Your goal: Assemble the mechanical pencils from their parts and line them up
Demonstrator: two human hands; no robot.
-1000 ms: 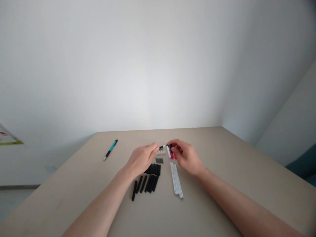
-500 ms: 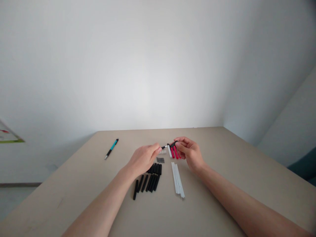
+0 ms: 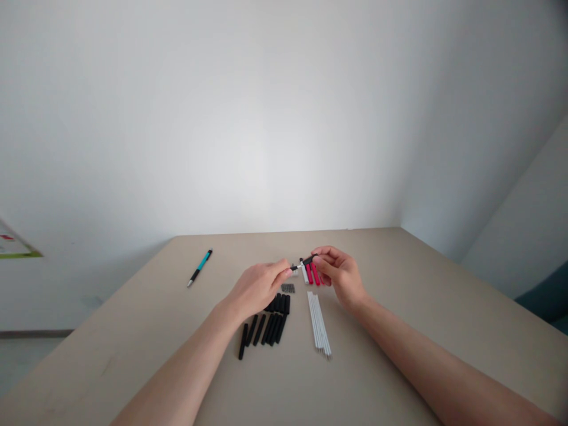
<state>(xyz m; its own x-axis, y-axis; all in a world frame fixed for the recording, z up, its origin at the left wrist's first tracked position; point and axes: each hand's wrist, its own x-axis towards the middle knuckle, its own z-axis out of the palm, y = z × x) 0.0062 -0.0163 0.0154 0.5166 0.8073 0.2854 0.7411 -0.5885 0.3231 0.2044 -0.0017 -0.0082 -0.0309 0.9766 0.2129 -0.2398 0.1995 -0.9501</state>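
Slim, dark black piece [image 3: 309, 260], white tip [image 3: 299, 267] adjoining.

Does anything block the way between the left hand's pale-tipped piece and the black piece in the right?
Nothing visible does. The pale-tipped piece in the left hand points at the black piece in the right hand; whether they touch is unclear.

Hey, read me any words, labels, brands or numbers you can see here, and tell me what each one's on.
No text can be read anywhere in this view.
Green-edged sheet, far left: red marking, too small and blurred to read.
Blue-and-black pen: no legible lettering.
Black piece in the right hand: no legible lettering.
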